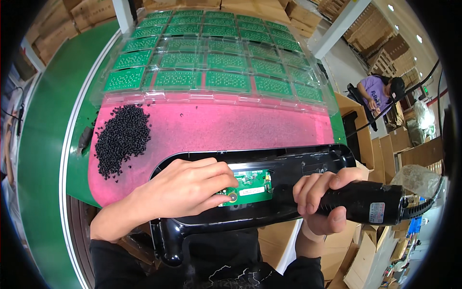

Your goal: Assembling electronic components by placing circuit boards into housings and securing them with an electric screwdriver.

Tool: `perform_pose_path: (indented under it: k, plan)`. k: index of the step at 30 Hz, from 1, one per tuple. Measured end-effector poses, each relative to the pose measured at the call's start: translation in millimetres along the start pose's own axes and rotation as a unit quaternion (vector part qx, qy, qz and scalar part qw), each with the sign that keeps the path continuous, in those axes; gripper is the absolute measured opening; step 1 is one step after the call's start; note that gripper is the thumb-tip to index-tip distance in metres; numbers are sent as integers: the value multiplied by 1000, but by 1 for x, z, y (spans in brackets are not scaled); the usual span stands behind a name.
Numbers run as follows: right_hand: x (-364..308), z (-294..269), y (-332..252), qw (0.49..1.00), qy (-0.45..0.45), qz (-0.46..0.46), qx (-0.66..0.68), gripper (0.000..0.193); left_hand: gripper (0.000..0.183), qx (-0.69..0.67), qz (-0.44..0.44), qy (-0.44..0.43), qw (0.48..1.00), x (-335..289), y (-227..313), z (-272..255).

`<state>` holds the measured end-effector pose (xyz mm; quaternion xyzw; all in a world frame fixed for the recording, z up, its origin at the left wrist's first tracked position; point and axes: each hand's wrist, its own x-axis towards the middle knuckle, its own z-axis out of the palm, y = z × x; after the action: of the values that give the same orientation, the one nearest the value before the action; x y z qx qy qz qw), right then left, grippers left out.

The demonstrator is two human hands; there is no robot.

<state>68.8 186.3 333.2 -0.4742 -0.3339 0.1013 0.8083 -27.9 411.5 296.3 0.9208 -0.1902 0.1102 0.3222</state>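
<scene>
A long black plastic housing [284,212] with raised rims lies open across the near edge of the pink mat. Inside it sits a green circuit board [255,185] with a white label strip and a round component. My left hand [192,188] is over the board's left end, thumb and fingers bent together in a pinch. Whatever is between those fingertips is hidden. My right hand [325,197] wraps round a black corded electric screwdriver [370,203], held level above the housing's right end. The fingers hide its working tip.
Past the pink mat [240,123], clear plastic trays [202,98] hold rows of green circuit boards. A heap of small black pieces [122,137] lies on the mat's left. Cardboard boxes [356,260] stand at the right, where a person in a purple shirt [378,91] works farther off.
</scene>
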Motion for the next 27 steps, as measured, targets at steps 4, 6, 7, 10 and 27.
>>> perform_pose_path:
  k: [4,6,7,10,27]
  plan:
    - [-2,-3,2,1000,-4,8,3,48,28,2,-3,-1,1000,-1,0,1]
    - [-3,-4,0,1000,-5,5,0,48,28,4,0,-6,1000,0,0,0]
    - [-4,-5,1,1000,-5,1,-2,48,28,4,-1,-6,1000,0,1,0]
    - [-3,-3,4,1000,-7,9,10,47,27,3,-9,-8,1000,0,2,-1]
    - [23,-16,4,993,54,94,45,34,25,167,-100,62,979,-7,-8,-11]
